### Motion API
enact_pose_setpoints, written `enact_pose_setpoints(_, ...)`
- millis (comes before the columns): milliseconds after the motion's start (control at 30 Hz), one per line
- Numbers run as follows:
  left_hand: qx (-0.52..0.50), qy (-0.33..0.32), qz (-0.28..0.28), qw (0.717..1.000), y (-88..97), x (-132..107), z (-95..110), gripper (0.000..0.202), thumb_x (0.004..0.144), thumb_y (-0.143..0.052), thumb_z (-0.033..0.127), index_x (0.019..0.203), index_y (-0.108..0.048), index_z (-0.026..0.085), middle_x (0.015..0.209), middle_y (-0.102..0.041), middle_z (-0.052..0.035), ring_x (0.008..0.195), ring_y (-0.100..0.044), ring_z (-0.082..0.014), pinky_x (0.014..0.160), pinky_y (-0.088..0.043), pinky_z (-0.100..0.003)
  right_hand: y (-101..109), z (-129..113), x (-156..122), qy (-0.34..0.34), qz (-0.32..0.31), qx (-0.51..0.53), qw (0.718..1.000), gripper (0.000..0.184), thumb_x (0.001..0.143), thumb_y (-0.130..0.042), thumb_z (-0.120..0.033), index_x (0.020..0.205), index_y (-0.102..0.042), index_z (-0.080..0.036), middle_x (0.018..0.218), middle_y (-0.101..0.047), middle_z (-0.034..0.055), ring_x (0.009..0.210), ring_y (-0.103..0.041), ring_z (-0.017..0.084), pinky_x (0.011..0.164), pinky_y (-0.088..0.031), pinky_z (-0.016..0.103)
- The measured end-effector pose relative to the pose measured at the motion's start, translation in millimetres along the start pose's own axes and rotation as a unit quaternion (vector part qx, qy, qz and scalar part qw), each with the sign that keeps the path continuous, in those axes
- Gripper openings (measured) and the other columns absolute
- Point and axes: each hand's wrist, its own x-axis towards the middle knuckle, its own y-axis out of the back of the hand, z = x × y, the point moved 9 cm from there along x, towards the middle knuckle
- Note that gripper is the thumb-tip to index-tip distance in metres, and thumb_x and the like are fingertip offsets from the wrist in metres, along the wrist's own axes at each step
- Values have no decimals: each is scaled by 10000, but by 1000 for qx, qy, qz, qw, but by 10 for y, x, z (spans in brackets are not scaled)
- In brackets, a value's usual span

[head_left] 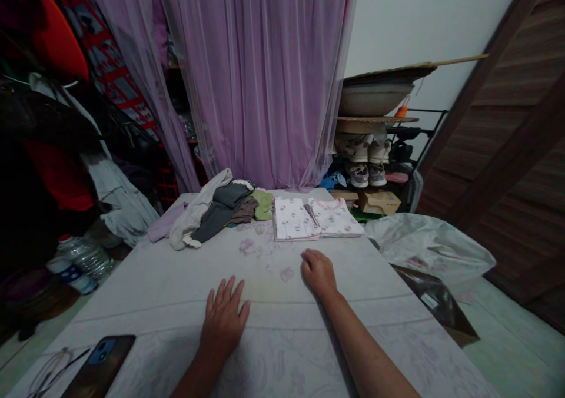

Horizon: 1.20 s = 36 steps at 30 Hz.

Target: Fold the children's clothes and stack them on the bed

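My left hand point(224, 318) lies flat on a pale floral bedsheet point(145, 309), its fingers spread and holding nothing. My right hand point(318, 272) rests palm down further forward, its fingers loosely together and nothing in them. It is the hand nearest to two folded white garments with a small pink print point(292, 219), point(334, 216), which lie side by side at the far end of the sheet. To their left is a loose heap of grey, green and cream clothes point(216, 212). A smartphone in a blue-backed case point(99, 365) and a pair of glasses point(49, 373) lie at the near left.
A sheer lilac curtain point(260, 74) hangs behind the bed. Plastic water bottles point(82, 259) and hanging clothes are on the left. A white plastic bag point(428, 248) and a dark packet point(435, 299) are on the right, below a shoe rack point(375, 165) holding a basin.
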Motion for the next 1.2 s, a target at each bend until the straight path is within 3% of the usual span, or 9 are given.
enact_pose_setpoints(233, -10, 31, -88, 996, 13, 44, 34, 504, 926, -437, 360, 1414, -503, 253, 1493, -445, -89, 1395, -380, -315, 1133, -273, -547, -62, -456, -250, 12, -25, 66, 997, 303, 837, -478, -191, 969, -749, -220, 1155, -701, 65, 1143, -587, 222, 1060, -380, 366)
enact_pose_setpoints(400, -17, 37, -154, 987, -21, 78, 2, 537, 930, -445, 388, 1455, -433, 277, 1539, -374, -67, 1432, -317, -287, 1159, -230, -531, -51, -582, -334, 17, -1, 106, 994, 300, 826, -458, -218, 897, -749, -210, 1083, -723, 78, 1086, -614, 230, 1031, -406, 379)
enact_pose_setpoints(567, -36, 34, -200, 979, -51, 192, -105, 583, 939, -411, 478, 1486, -368, 282, 1573, -309, -59, 1461, -247, -274, 1171, -187, -540, -32, -513, -325, 6, -2, 172, 985, 367, 828, -403, -319, 859, -751, -206, 933, -747, 87, 923, -664, 239, 912, -480, 388)
enact_pose_setpoints(800, -32, 65, -209, 975, -167, 435, -327, 591, 947, -373, 509, 1491, -363, 279, 1582, -294, -69, 1467, -227, -277, 1172, -161, -540, -119, -218, -325, -123, -2, 314, 942, 438, 748, -475, -534, 866, -764, -227, 930, -764, 80, 902, -699, 271, 833, -539, 377)
enact_pose_setpoints(900, -3, 85, -178, 980, -128, 579, -512, 604, 936, -409, 509, 1475, -401, 236, 1590, -263, -109, 1473, -200, -300, 1173, -157, -525, -135, -132, -333, -170, 14, 346, 923, 454, 725, -502, -556, 872, -763, -215, 938, -765, 92, 911, -703, 286, 813, -546, 378)
enact_pose_setpoints(1067, 70, 129, -49, 988, 277, 958, -1028, 556, 920, -472, 431, 1417, -495, 184, 1599, -225, -148, 1479, -156, -334, 1180, -119, -514, -138, -106, -314, -198, 24, 365, 909, 463, 700, -522, -573, 855, -762, -208, 876, -768, 103, 872, -710, 292, 787, -548, 372)
enact_pose_setpoints(1200, 74, 234, -63, 967, 405, 1203, -1612, 544, 924, -431, 457, 1392, -525, 194, 1592, -245, -156, 1469, -164, -370, 1148, -164, -566, -161, -128, -304, -201, 5, 376, 905, 466, 708, -516, -574, 880, -757, -214, 865, -769, 90, 869, -715, 282, 764, -555, 355)
